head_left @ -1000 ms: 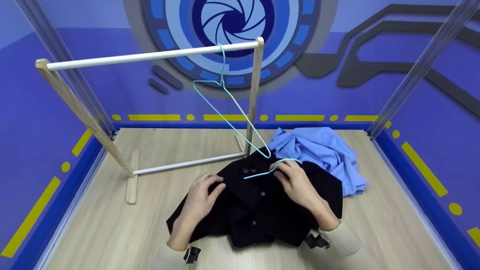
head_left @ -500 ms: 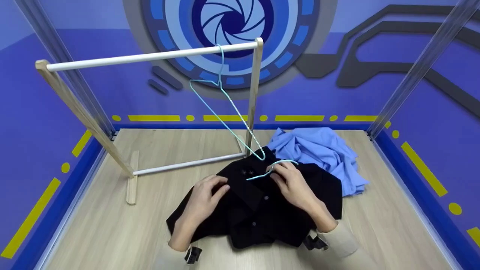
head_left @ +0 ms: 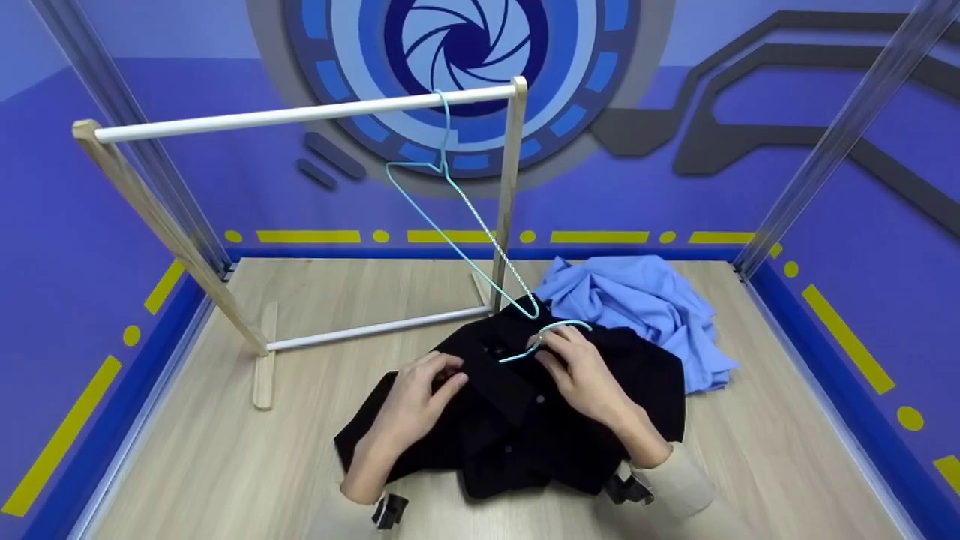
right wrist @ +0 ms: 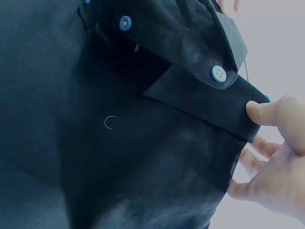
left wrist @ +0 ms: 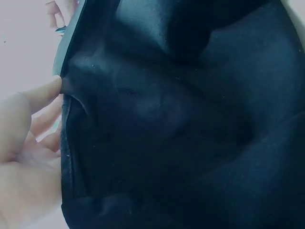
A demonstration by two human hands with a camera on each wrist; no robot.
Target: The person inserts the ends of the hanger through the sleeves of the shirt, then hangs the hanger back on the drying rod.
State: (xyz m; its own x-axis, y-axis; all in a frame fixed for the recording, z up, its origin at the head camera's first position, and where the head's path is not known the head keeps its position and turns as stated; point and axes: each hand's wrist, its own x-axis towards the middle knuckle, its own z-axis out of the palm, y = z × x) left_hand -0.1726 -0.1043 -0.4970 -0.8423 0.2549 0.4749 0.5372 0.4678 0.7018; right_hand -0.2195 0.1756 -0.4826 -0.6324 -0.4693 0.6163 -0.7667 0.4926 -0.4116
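A black button-up shirt (head_left: 570, 450) is spread on the table. My left hand (head_left: 420, 394) pinches its left edge near the collar; the left wrist view shows the thumb (left wrist: 47, 93) on the front of the cloth and the other fingers behind. With my right hand (head_left: 585, 375) I pinch the collar (right wrist: 209, 107) on the other side, thumb in front. A light blue wire hanger (head_left: 517, 358) shows at those fingertips, its hook above the collar and one arm reaching left over the shirt. The rest of this hanger is hidden.
Behind stands a clothes rack with a white top bar (head_left: 300, 115) and wooden posts (head_left: 508, 187). A second light blue hanger (head_left: 447, 135) hangs from the bar, its lower corner close over the shirt. A crumpled blue garment (head_left: 637, 300) lies at the back right.
My right hand has shifted slightly left and down with the hanger. The left hand has edged right with the shirt's edge. The hanger on the rack has swung a little.
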